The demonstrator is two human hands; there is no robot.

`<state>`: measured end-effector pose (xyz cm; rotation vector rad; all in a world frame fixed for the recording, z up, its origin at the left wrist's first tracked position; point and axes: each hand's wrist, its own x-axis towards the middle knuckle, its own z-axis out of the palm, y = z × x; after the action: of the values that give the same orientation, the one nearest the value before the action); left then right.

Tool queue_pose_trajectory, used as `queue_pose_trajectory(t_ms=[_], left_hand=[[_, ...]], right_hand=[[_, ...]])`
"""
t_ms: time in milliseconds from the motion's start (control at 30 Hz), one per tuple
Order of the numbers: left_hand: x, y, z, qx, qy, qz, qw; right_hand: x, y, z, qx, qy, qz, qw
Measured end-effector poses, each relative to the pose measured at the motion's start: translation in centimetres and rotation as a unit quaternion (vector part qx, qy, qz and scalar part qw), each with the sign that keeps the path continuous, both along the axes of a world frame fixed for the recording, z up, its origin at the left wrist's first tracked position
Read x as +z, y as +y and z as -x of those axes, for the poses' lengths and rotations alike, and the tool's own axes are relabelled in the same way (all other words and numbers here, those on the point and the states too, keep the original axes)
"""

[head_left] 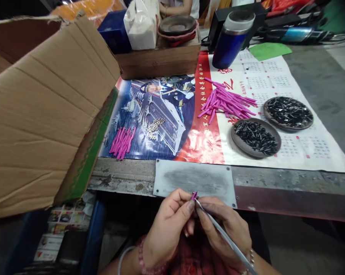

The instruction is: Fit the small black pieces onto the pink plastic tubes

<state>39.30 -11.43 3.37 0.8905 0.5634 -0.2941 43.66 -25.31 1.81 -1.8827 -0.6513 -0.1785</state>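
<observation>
Between thumb and fingers my left hand (pixel 170 219) pinches a small magenta stick (pixel 194 196), of which only the tip shows. My right hand (pixel 225 225) grips a slim grey pointed tool (pixel 228 240) like a pen, its fine tip at the magenta piece. Both hands meet just in front of the grey metal plate (pixel 193 179) on the table's edge. Beyond lie a small bundle of magenta sticks (pixel 123 142), a cluster of small metal rings (pixel 155 128) and a larger pile of magenta sticks (pixel 226 100). Two round dishes (pixel 237 143) (pixel 310 121) hold small dark slender pieces.
A large cardboard box (pixel 46 110) stands at the left. Behind the poster (pixel 186 145) are a wooden box (pixel 161 61), a tissue pack (pixel 143 32) and a blue tumbler (pixel 231 44). Another person's arm (pixel 178 9) shows at the back. A blue bin (pixel 93 233) is below left.
</observation>
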Motion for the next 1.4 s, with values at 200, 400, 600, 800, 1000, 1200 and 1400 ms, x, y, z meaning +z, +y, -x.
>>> queue_pose_trajectory(t_ms=[200,400,600,800,1000,1200,1400], left_hand=[[-0.1,-0.1,-0.1,0.005,0.006,0.006,1.0],[0.1,-0.2,-0.2,0.011,0.009,-0.007,1.0],[0.3,-0.4,-0.2,0.015,0.014,-0.017,1.0],[0.1,-0.6,-0.1,0.024,0.012,-0.019,0.999],[0.0,-0.7,-0.1,0.023,0.006,-0.015,1.0],[0.5,-0.8,-0.4,0.039,0.011,0.003,0.999],[0.7,0.0,-0.4,0.018,0.009,-0.025,0.999]], right_hand=[[-0.1,0.0,0.0,0.005,-0.02,-0.004,1.0],[0.3,0.3,-0.2,-0.006,-0.026,0.041,0.999],[0.2,0.7,-0.2,-0.015,-0.04,0.063,0.997],[0.1,0.8,0.1,-0.02,-0.004,0.089,0.996],[-0.1,0.8,0.1,-0.028,-0.002,0.092,0.995],[1.1,0.4,0.0,-0.037,0.041,-0.002,0.998],[3.3,-7.6,-4.6,-0.259,0.218,0.064,0.939]])
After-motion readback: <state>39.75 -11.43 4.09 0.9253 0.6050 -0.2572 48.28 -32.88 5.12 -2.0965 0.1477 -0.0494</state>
